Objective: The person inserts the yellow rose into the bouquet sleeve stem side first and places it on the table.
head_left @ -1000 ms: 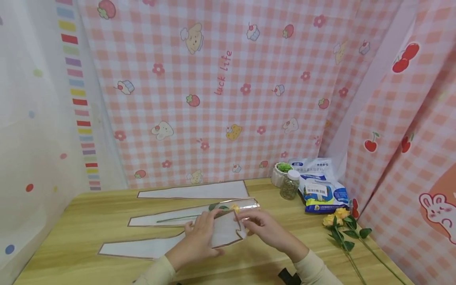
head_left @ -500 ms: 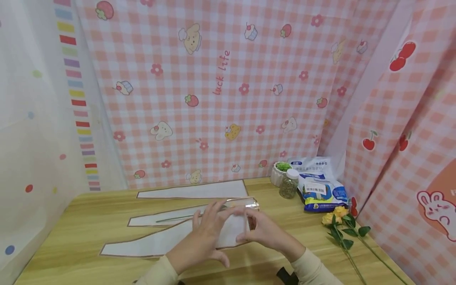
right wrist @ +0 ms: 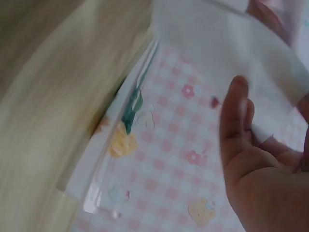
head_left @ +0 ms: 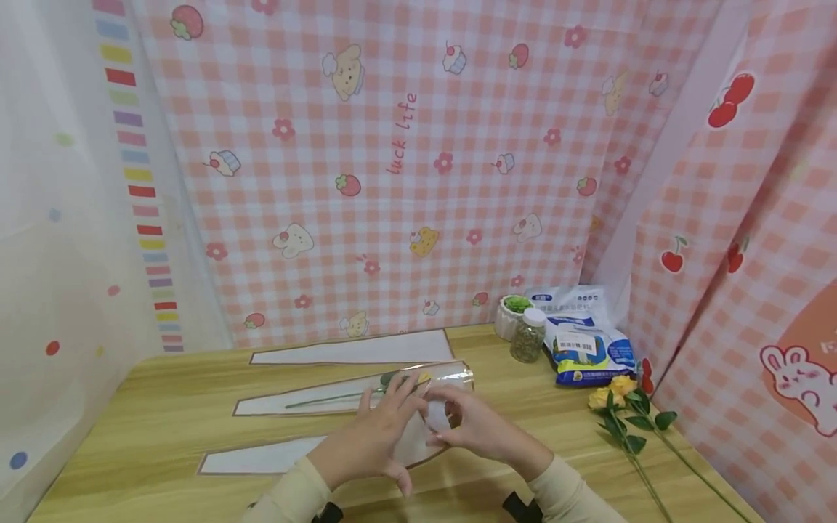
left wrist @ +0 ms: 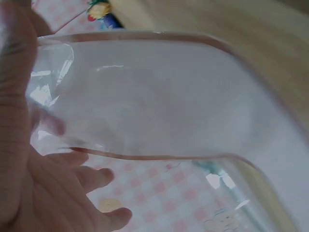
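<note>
A tapered flower sleeve [head_left: 255,457], white with a brown border and a clear side, lies nearest the person, its wide end raised between both hands. At that end my right hand [head_left: 487,428] pinches the edge with curled fingers and thumb, and the mouth shows rounded. My left hand [head_left: 373,439] lies over the sleeve with fingers extended and thumb spread away. The left wrist view shows the sleeve's white panel [left wrist: 145,96] bowed beside the hand. Just behind, a second sleeve [head_left: 261,407] contains a yellow rose [right wrist: 123,142], its flower partly covered by the left fingers in the head view.
A third sleeve [head_left: 373,352] lies at the back. Two yellow roses [head_left: 608,396] rest at the right. Behind them are printed bags [head_left: 591,356], a white-lidded jar [head_left: 527,340] and a small potted plant [head_left: 508,319]. A checked curtain [head_left: 379,218] borders the wooden table [head_left: 131,428].
The right hand has taken hold of the near sleeve's wide end, and its mouth has rounded out. The left hand has loosened, its thumb spreading away. The sleeve's narrow tip has shifted slightly right.
</note>
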The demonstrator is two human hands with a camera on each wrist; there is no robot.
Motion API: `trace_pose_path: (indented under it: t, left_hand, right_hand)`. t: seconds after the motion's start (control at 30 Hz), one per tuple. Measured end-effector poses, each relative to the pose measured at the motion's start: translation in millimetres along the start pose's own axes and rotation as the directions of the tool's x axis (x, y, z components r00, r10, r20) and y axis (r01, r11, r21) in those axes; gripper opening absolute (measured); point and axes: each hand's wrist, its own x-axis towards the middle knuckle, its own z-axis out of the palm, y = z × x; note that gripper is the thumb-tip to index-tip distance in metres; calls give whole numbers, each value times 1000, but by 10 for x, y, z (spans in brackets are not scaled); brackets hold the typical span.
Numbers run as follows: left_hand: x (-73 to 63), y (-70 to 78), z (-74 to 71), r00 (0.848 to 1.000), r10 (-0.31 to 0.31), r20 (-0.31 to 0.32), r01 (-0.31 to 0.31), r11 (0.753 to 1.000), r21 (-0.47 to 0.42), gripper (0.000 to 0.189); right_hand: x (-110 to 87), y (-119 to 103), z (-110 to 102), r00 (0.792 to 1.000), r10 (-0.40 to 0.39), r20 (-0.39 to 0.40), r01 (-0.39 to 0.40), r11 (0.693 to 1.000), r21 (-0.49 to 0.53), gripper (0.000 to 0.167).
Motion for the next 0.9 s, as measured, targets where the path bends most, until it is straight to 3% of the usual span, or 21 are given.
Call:
trace_pose_path:
  t: [0.07, 0.2, 0.3, 0.43, 0.63, 0.8, 0.9]
  left_hand:
    - [-21, -22, 28, 1000, 5, -7, -5, 1000, 24, 105]
    - [-29, -53, 76, 996, 11, -90, -4, 997, 79, 101]
    - [-18, -58, 99, 992, 27, -119, -14, 994, 106, 108]
    - [-2, -49, 134, 989, 60, -138, -39, 988, 152, 114]
    - [35, -40, 160, 971, 81, -223, -34, 977, 209, 85]
    - [52, -34, 163, 981, 62, -185, -9, 962, 273, 90]
    - [52, -31, 194, 985, 33, -171, 21, 953, 304, 100]
  right_hand:
    - [15, 0, 25, 1000, 10, -8, -10, 999, 52, 45]
    - [19, 1, 46, 999, 37, -29, -30, 975, 221, 39]
    - [10, 9, 31, 997, 60, -40, -47, 962, 267, 34]
    - [9, 21, 5, 996, 85, -29, -78, 976, 202, 26]
    - [23, 39, -35, 999, 23, -45, -23, 1000, -1, 21]
    - [22, 55, -53, 997, -4, -74, -9, 985, -170, 18]
    - [24, 58, -50, 998, 1, -67, -13, 983, -185, 20]
